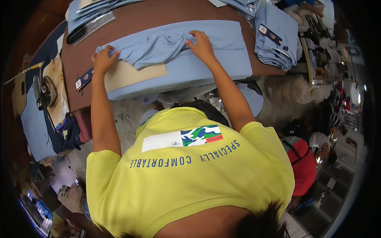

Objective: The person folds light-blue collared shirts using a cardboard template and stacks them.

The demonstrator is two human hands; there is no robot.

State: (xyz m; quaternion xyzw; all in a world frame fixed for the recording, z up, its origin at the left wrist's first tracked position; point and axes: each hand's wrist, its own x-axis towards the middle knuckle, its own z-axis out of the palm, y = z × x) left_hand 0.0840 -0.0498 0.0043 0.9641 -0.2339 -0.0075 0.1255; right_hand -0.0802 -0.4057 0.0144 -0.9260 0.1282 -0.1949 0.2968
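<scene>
A light blue garment (226, 33), likely a shirt, lies spread along the table, its near edge hanging at the front. On it is a bunched, wrinkled part of the same blue cloth (152, 49). A flat beige cardboard sheet (137, 75) lies partly under that bunched part. My left hand (104, 59) rests at the cloth's left end, fingers curved and thumb apart. At the right end of the bunched part is my right hand (201, 47), with thumb and fingers spread against the cloth. A dark blue tag (84, 79) lies beside my left wrist.
Folded blue shirts (276, 37) are stacked at the table's right, and another stack (89, 16) stands at the far left. Left of the table, an iron (45, 92) stands near a scorched cloth. Clear plastic bags (287, 88) lie beyond the right edge. Other people are at the right.
</scene>
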